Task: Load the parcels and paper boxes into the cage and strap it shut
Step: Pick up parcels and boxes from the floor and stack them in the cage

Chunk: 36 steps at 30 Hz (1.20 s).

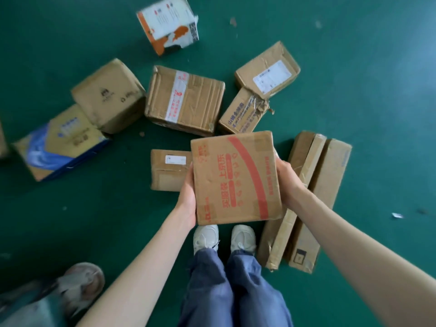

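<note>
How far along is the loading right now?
Done: nothing I can confirm; the cage is out of view. In hand: left hand and right hand hold the red-printed box. Left: the taped box, long boxes and others lie on the floor; strapping unseen.

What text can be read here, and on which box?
"买服装 上京东": red print, held cardboard box.
Blue characters, small taped box: too blurred.
Red tape print, large box: too blurred.
White shipping label, far flat box: too blurred.
Orange-and-white carton: print blurred.
</note>
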Tool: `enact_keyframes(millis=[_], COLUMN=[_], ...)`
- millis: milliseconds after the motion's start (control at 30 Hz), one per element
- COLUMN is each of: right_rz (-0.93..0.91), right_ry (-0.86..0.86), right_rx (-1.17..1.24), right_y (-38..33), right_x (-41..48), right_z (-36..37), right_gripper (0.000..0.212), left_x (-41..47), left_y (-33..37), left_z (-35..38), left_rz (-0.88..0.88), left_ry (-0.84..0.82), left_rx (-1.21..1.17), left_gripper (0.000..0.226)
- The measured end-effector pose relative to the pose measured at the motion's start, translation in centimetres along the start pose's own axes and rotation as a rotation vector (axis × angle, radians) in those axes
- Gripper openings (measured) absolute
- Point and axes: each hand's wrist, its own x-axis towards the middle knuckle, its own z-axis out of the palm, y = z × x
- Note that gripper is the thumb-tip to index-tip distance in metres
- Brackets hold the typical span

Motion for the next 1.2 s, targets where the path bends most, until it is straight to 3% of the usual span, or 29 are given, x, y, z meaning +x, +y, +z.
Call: enact_keyframes(millis=[267,400,600,667,767,800,900,1033,1133,1200], right_rz=[-0.031,-0.080,-0.164,-0.173,-0.183,-0.174,-0.157,-0.170,-0.208,-0.232], right_ry=[-0.185,-0.202,-0.267,-0.315,-0.381,-0.412,-0.484,-0.562,-0.598,-0.652], right_rx=[-0.135,-0.194,-0.331,-0.385,-0.458,-0.517,-0.695,-0.837,-1.001,-1.076], right_y=[-4.7,-6.1,-8.1,-8.4,-8.0,-7.7,-6.4,-3.8,-0.6,1.4], right_x=[-18.5,-24.7,-34.8,-37.3,-41.7,-42.9,-45.1,-48.0,-49.9,-52.3], right_z=[4.8,7.4,12.4,13.8,15.7,16.4,18.4,21.9,24.4,25.4], right_gripper=[0.092,0.119,0.135,0.124,0.085,0.085,0.126,0.106,0.142,0.137], left_x=[-18.3,-25.1,-33.2,-35.0,-37.7,-38.6,-41.5,-45.2,-47.4,-48.8], left_y=[6.2,7.3,5.4,4.3,1.5,0.3,-2.9,-8.2,-12.8,-15.1], left_z=[-5.4,-8.1,-12.4,-13.3,-15.1,-15.6,-16.7,-18.0,-19.0,-19.3], left_rz=[0.005,0.055,0.243,0.292,0.369,0.395,0.427,0.467,0.456,0.464], left_ry=[0.079,0.112,0.169,0.185,0.245,0.269,0.325,0.437,0.521,0.564], left_rx=[-0.069,-0.129,-0.271,-0.339,-0.476,-0.531,-0.692,-0.879,-1.015,-1.073], left_gripper=[0.068,0.066,0.054,0.055,0.055,0.054,0.049,0.049,0.045,0.044])
